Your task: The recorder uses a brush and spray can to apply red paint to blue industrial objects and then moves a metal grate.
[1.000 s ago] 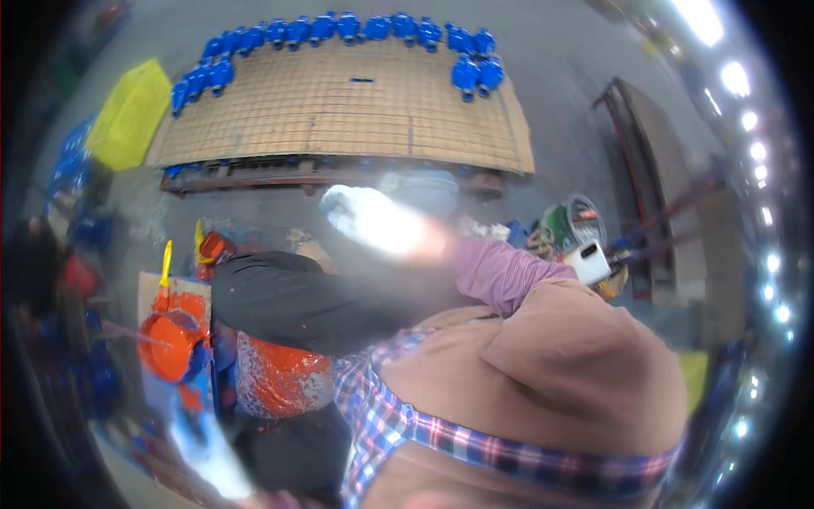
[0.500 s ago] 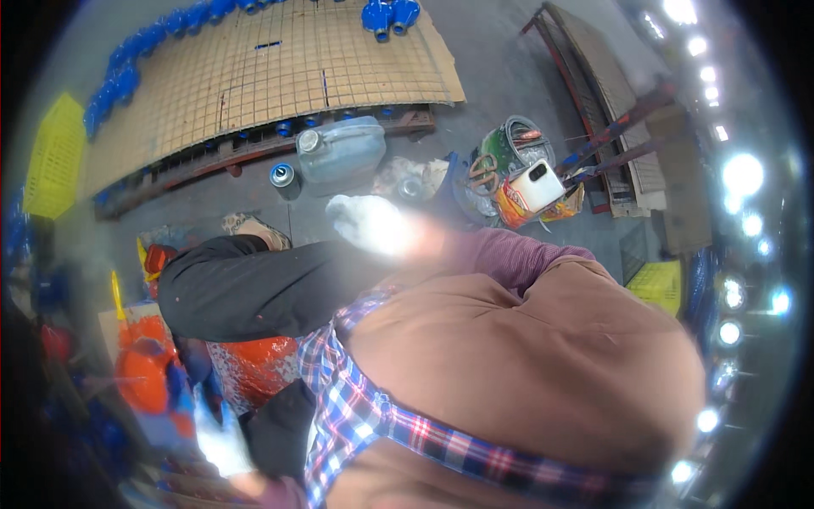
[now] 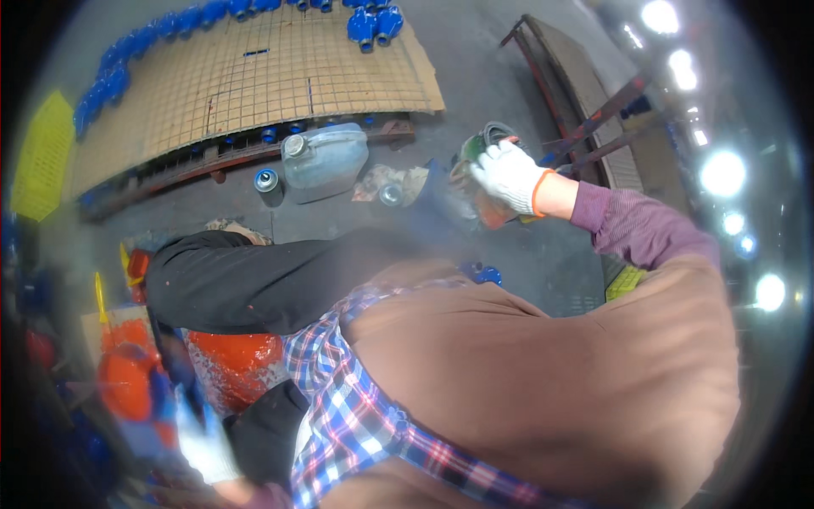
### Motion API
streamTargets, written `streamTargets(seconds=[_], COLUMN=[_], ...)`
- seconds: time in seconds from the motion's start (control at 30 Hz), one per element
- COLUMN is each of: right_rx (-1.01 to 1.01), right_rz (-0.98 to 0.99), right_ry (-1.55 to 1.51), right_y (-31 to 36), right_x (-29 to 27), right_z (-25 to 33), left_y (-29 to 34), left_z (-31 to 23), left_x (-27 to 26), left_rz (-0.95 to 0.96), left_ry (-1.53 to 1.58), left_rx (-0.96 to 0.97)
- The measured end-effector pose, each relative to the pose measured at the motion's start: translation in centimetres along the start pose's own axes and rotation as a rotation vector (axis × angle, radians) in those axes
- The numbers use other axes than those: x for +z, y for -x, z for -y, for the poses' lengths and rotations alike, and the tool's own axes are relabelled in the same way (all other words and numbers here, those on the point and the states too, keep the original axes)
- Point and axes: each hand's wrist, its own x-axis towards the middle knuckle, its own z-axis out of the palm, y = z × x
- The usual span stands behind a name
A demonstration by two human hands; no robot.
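My right hand (image 3: 509,176), in a white glove with an orange cuff, reaches out to the right over a green-sided bucket (image 3: 471,149). Its fingers curl down among the things there, and whatever they grip is hidden beneath the glove. Part of an orange packet (image 3: 492,210) shows below the palm. At lower left my gloved left hand (image 3: 203,441) is somewhat blurred, thumb and fingers apart. It is beside a round orange-red object (image 3: 125,383) and blurred blue parts. An orange-red, paint-smeared surface (image 3: 242,356) lies between my legs.
Blue castings (image 3: 373,27) line a cardboard-and-mesh rack (image 3: 254,72) at the back. A translucent jug (image 3: 326,161) and a spray can (image 3: 268,187) stand before it. Yellow crates (image 3: 41,157) are at far left and right; a second rack (image 3: 585,102) stands at right.
My right hand has moved right, from in front of the jug to the bucket, now covering the white phone and scissors seen earlier. My left hand stays near the orange-red object.
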Motion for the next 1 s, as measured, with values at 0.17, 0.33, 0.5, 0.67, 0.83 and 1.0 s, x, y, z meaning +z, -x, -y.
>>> streamTargets(seconds=[0.17,0.33,0.5,0.67,0.83,1.0], right_rx=[0.101,0.108,0.007,0.035,-0.278,-0.784], right_rz=[0.161,-0.019,0.072,0.276,0.219,0.451], right_ry=[0.214,0.229,0.435,0.428,0.19,-0.063], right_y=[1.8,1.6,1.4,2.2,-0.9,-8.2], right_x=[6.4,8.5,1.5,-12.3,-23.9,-28.9], right_z=[-3.0,-3.4,-2.7,-2.8,-0.8,6.7], left_y=[0.3,0.4,-0.1,-1.3,-1.6,-1.4], left_z=[0.2,1.0,2.4,1.7,-5.7,-18.7], left_x=[0.2,0.7,1.3,0.6,-1.4,2.4], left_rz=[-0.022,-0.076,-0.124,-0.117,-0.444,-0.144], left_ry=[0.015,-0.092,-0.135,0.002,0.379,0.894], left_rx=[0.003,0.039,0.123,0.137,-0.008,0.496])
